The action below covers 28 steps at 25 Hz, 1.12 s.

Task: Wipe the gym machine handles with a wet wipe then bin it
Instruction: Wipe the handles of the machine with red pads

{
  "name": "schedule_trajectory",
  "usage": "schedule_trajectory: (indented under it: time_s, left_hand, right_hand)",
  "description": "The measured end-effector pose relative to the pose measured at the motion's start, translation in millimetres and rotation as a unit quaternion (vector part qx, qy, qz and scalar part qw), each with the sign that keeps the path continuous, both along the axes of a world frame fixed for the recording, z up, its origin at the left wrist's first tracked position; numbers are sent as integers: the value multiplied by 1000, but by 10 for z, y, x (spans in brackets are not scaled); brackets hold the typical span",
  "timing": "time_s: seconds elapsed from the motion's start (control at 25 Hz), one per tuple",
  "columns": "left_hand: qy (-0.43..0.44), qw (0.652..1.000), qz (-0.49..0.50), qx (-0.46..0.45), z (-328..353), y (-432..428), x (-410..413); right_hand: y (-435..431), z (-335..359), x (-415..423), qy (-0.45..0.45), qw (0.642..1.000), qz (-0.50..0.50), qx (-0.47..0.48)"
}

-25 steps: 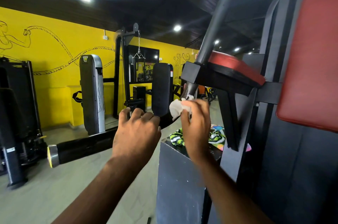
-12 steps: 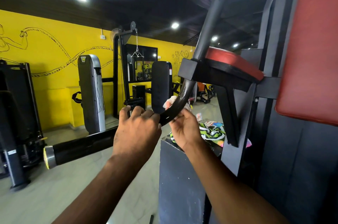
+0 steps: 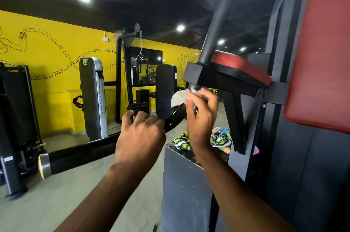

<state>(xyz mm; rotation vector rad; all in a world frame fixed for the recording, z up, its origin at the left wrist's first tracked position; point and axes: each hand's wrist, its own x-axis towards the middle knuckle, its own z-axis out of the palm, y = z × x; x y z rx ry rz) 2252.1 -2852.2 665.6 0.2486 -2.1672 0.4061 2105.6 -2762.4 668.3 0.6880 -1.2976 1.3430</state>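
Note:
A black curved machine handle [image 3: 79, 153] with a silver end cap runs from lower left up to a bracket under the red arm pad [image 3: 240, 65]. My left hand [image 3: 139, 137] grips this bar near its bend. My right hand [image 3: 201, 116] holds a white wet wipe [image 3: 179, 97] against the upper part of the bend, just below the bracket. A second black handle [image 3: 217, 23] with a silver cap rises upright above the bracket.
A dark box-like weight-stack cover [image 3: 185, 184] stands below my right arm, with a green-striped cloth [image 3: 220, 138] on top. A large red back pad [image 3: 322, 57] fills the right. Other gym machines [image 3: 92, 95] stand by the yellow wall across open floor.
My right hand slid down the bend of the bar, then back up toward the bracket with the wipe. My left hand kept its grip on the bar.

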Motion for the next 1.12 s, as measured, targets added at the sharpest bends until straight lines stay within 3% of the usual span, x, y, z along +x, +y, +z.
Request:
schedule_trajectory:
  time_s: [0.08, 0.2, 0.32, 0.44, 0.52, 0.6, 0.72, 0.8, 0.88, 0.96, 1.04, 1.08, 1.12]
  left_hand:
    - [5, 1000, 0, -2, 0, 4, -4]
    - [6, 1000, -2, -6, -13, 5, 7]
    - [3, 1000, -7, -4, -16, -9, 9]
    - [7, 1000, -6, -6, -21, -5, 20]
    - [7, 1000, -9, -6, -17, 0, 20]
    - [6, 1000, -11, -4, -14, -2, 21]
    - [0, 1000, -2, -6, -6, -3, 2]
    - [-1, 1000, -2, -10, 4, -1, -10]
    - [-3, 1000, -4, -9, 15, 10, -13]
    - [-4, 1000, -3, -10, 13, 15, -10]
    - [2, 1000, -6, -14, 14, 9, -2]
    - [1, 1000, -8, -16, 9, 4, 2]
    - [2, 1000, -9, -19, 2, -3, 2]
  right_hand:
    - [47, -36, 5, 47, 992, -78, 91]
    - [109, -74, 42, 111, 951, -134, 256]
    - [119, 140, 58, 97, 927, -193, 306]
    - [163, 255, 98, 130, 870, -283, 383]
    - [238, 308, 95, 138, 850, -306, 406]
    - [310, 255, 135, 130, 856, -301, 400]
    - [307, 23, 156, 67, 925, -205, 313]
    - [233, -120, 154, 6, 984, -63, 165]
    - [137, -133, 169, -109, 990, 93, 2]
    - [63, -40, 115, -261, 920, 265, -125]
    - [60, 171, -10, -365, 773, 483, -190]
    - [82, 264, -69, -387, 712, 556, -185]
    - [101, 323, -129, -397, 673, 601, -168]
